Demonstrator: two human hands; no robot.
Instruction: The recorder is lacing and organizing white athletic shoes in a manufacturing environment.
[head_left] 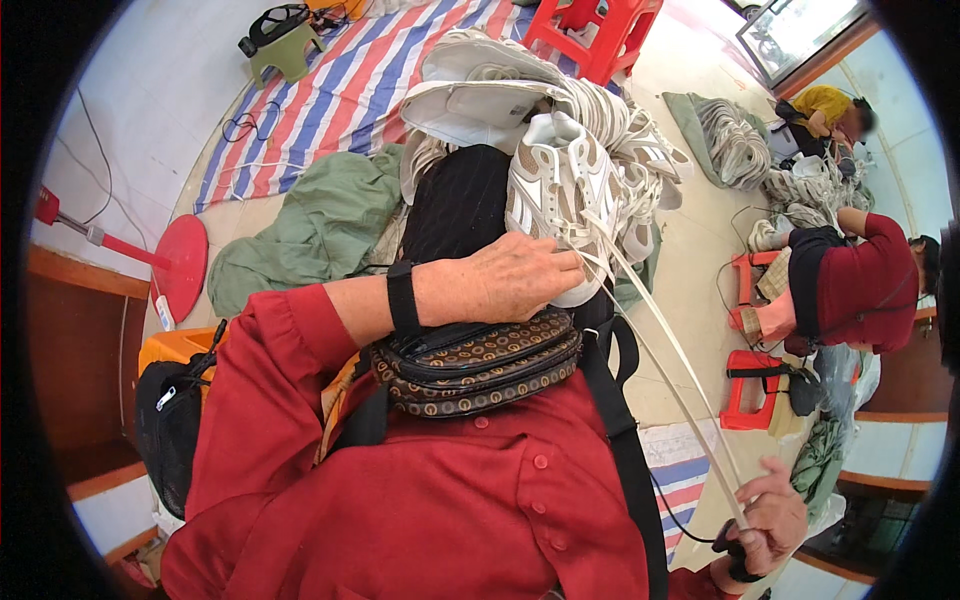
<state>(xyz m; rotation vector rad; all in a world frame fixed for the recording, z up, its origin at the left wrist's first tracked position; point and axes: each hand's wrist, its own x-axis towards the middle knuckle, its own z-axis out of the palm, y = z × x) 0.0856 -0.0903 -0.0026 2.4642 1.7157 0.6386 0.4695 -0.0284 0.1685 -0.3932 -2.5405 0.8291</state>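
Note:
My left hand (505, 280) lies across my lap and grips a white and beige sneaker (560, 195) at its heel end, holding it on my dark trouser leg. A black band sits on that wrist. Two long white laces (665, 365) run taut from the shoe down to my right hand (770, 515), which is pulled far out to the lower right and shut on the lace ends. A pile of similar white sneakers (520, 95) lies just beyond the held shoe. A brown patterned waist bag (475, 365) rests under my left forearm.
A green cloth (320, 230) and a striped tarp (350, 90) cover the floor ahead. Red plastic stools (595, 35) stand beyond. Two other people sit at right among more shoes (735, 140). A red fan base (180, 260) and a black bag (170, 420) are at left.

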